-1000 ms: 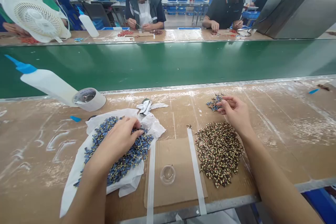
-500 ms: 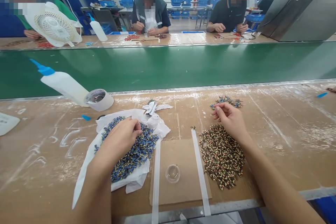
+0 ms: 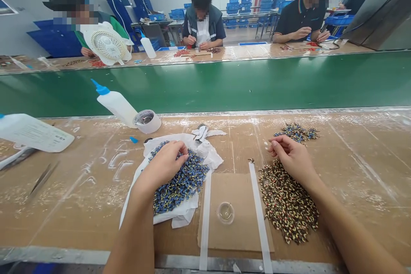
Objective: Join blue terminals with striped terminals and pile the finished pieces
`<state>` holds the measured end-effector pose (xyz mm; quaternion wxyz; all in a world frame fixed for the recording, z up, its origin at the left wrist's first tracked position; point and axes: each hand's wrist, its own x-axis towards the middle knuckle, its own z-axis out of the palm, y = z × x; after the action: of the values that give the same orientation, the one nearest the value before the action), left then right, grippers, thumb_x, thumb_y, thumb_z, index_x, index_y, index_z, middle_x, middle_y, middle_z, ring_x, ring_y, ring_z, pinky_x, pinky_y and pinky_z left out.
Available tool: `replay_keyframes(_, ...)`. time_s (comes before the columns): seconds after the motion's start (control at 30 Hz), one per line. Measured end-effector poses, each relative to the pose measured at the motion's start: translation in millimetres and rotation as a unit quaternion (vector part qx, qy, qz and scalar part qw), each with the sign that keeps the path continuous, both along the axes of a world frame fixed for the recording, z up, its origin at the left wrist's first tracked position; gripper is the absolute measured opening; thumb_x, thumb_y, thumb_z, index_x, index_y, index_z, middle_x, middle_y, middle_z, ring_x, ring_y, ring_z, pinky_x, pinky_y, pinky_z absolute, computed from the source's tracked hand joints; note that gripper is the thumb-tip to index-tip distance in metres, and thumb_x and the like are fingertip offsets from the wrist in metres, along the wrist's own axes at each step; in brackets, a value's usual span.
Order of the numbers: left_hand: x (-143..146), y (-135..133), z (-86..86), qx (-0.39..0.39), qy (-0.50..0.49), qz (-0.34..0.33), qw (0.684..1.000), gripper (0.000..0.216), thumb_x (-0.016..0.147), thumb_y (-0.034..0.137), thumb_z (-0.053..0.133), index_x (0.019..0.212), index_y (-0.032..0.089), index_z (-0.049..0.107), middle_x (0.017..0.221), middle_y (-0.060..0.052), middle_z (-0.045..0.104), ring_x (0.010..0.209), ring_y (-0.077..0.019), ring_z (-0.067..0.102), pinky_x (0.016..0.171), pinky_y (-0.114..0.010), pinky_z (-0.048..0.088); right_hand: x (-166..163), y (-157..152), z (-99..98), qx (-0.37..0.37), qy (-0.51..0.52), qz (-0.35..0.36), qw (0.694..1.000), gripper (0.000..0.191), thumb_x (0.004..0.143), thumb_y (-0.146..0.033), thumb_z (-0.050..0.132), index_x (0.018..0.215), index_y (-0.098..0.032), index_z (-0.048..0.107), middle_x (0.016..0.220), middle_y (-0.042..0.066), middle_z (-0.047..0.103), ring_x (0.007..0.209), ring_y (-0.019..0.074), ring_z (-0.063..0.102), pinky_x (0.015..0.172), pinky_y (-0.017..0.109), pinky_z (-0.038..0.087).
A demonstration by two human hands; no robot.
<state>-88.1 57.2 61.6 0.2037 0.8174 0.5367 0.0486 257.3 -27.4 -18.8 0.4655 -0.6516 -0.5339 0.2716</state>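
My left hand [image 3: 168, 163] is over a heap of small blue-and-yellow pieces [image 3: 183, 184] lying on crumpled white paper [image 3: 184, 218]. Its thumb and fingers are pinched together; whatever is between them is hidden. At the far edge of a heap of small brown-and-cream pieces [image 3: 290, 205] is my right hand [image 3: 293, 156], fingertips together, their contents too small to make out. Just beyond that hand lies a smaller cluster of blue-and-brown pieces [image 3: 297, 130]. Between the two heaps, a small clear dish [image 3: 225, 213] stands on a cardboard sheet [image 3: 237, 188] bordered by white tape strips.
A blue-tipped bottle [image 3: 117, 105] leans on a tape roll [image 3: 147, 122]. Further left are another white bottle [image 3: 35, 132] and tweezers [image 3: 41, 177]. A green belt [image 3: 205, 87] runs across; beyond it several people work near a white fan [image 3: 107, 43].
The view has turned left, bringing the tweezers and more of the left bottle into sight. Both hands stay by the same heaps, fingers still drawn together.
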Motion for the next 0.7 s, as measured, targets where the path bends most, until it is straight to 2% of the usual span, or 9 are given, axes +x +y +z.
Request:
replay_keyframes(0.13,0.2,0.1,2.4,0.011,-0.004,0.024,1.000,0.010,0.084,0.026,0.047,0.080,0.019,0.052,0.075,-0.003,0.059,0.072,-0.0205,0.053,0.062,-0.029,0.034,-5.3,-0.5,-4.0,-0.016,0.006,0.018,1.000,0.028,0.091,-0.046,0.051,0.097,-0.020,0.060,0.078,0.006,0.069,0.066,0.0190,0.065,0.063,0.033,0.054)
replay_keyframes(0.3,-0.8,3.7,-2.0,0.027,-0.035,0.039,0.998,0.008,0.084,0.024,0.049,0.079,0.019,0.054,0.069,0.000,0.059,0.066,-0.0181,0.053,0.061,-0.028,0.033,-10.6,-2.7,-5.0,-0.034,0.036,0.031,0.998,0.030,0.090,-0.048,0.053,0.098,-0.020,0.061,0.077,0.006,0.068,0.066,0.0195,0.065,0.060,0.033,0.056)
replay_keyframes(0.43,-3.0,6.0,-3.5,0.021,-0.071,0.045,0.996,0.009,0.083,0.024,0.053,0.088,0.019,0.059,0.063,0.002,0.056,0.062,-0.0172,0.053,0.060,-0.027,0.034,-10.6,-3.5,-4.9,-0.031,0.038,0.032,0.998,0.030,0.090,-0.048,0.054,0.099,-0.020,0.062,0.077,0.006,0.069,0.066,0.0198,0.065,0.062,0.034,0.058)
replay_keyframes(0.57,4.2,5.8,-5.1,-0.008,-0.172,0.020,0.985,0.020,0.083,0.026,0.055,0.102,0.019,0.058,0.064,0.003,0.056,0.062,-0.0155,0.053,0.062,-0.027,0.038,-10.6,-2.8,-6.9,-0.019,0.034,0.038,0.998,0.030,0.090,-0.047,0.054,0.099,-0.020,0.061,0.077,0.007,0.069,0.066,0.0203,0.066,0.063,0.034,0.058)
replay_keyframes(0.7,25.0,-0.2,-10.6,-0.054,-0.229,-0.017,0.972,0.014,0.083,0.025,0.057,0.095,0.018,0.060,0.073,0.000,0.062,0.069,-0.0154,0.056,0.067,-0.027,0.041,-11.4,-2.2,-6.3,-0.013,0.029,0.041,0.999,0.030,0.090,-0.047,0.052,0.099,-0.020,0.061,0.076,0.006,0.068,0.065,0.0199,0.066,0.062,0.034,0.058)
